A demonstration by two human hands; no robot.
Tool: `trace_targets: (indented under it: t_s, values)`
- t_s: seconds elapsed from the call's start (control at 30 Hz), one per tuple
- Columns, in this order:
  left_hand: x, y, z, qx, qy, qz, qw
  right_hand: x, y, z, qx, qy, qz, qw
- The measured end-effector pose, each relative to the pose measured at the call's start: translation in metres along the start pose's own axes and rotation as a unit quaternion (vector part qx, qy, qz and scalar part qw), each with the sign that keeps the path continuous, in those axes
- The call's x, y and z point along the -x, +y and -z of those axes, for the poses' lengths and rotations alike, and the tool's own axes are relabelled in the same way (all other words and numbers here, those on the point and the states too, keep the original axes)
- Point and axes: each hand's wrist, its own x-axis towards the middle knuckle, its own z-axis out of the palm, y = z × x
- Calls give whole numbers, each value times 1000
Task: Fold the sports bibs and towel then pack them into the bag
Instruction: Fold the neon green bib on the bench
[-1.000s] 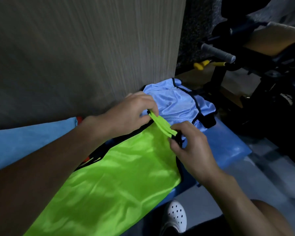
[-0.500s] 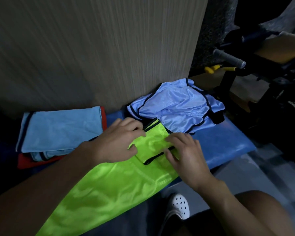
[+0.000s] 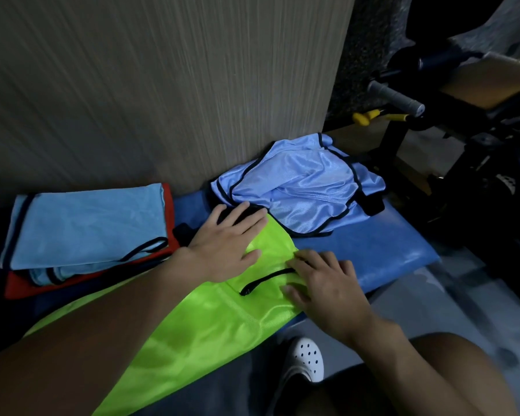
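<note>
A neon green bib (image 3: 210, 322) with black trim lies spread across the blue bench (image 3: 397, 244). My left hand (image 3: 225, 244) lies flat on its far end, fingers straight. My right hand (image 3: 327, 286) presses the folded-over strap end down, fingers spread flat. A crumpled light blue bib (image 3: 300, 187) sits just beyond, against the wall. At the left is a folded light blue bib (image 3: 84, 226) stacked on a folded red one (image 3: 27, 288). No bag or towel is visible.
A wood-grain wall panel (image 3: 162, 85) rises directly behind the bench. Black gym equipment with a grey-gripped handle (image 3: 397, 96) stands at the right. My white perforated shoe (image 3: 303, 361) is on the grey floor below the bench edge.
Both hands have lowered the green strap end from a raised pinch onto the bib and now lie flat on it. The view has shifted left, showing the folded stack.
</note>
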Motion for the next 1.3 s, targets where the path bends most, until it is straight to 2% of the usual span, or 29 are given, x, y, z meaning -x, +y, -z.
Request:
trace_targets:
  t_s: [0.17, 0.3, 0.37, 0.43, 0.5, 0.6, 0.63, 0.67, 0.77, 0.87, 0.93, 1.0, 1.13, 1.2, 1.3]
  values:
    - [19, 2, 9, 108, 94, 25, 989, -8, -13, 6, 6, 45, -1, 999]
    - [77, 1, 15, 229, 204, 106, 946, -16, -39, 14, -41, 78, 45, 995]
    - [122, -1, 8, 286, 253, 182, 906, -20, -58, 16, -78, 65, 87, 991]
    - [173, -5, -3, 327, 269, 299, 855, -24, -82, 14, -107, 50, 142, 983]
    - [224, -8, -16, 356, 266, 418, 792, -30, -114, 10, -128, 30, 198, 971]
    - [289, -8, -35, 369, 233, 548, 714, -37, -171, 4, -158, -27, 279, 947]
    - [305, -5, -41, 378, 221, 586, 682, -39, -191, 2, -169, -54, 300, 937]
    - [318, -3, -47, 403, 210, 627, 633, -41, -210, -1, -176, -82, 317, 928]
    - [339, 3, -64, 502, 219, 698, 462, -49, -262, -11, -165, -153, 355, 907]
    - [338, 11, -65, 615, 253, 681, 307, -61, -305, -26, -149, -189, 365, 899]
    - [335, 16, -64, 688, 260, 642, 217, -70, -323, -39, -125, -202, 358, 903]
    - [335, 17, -67, 734, 244, 615, 152, -78, -334, -51, -101, -223, 345, 906]
    - [338, 13, -76, 735, 247, 622, 105, -85, -347, -64, -26, -217, 324, 920]
    - [342, 13, -80, 726, 254, 629, 110, -85, -354, -65, -36, -208, 312, 926]
    - [350, 13, -84, 718, 266, 628, 137, -87, -362, -69, -32, -223, 303, 926]
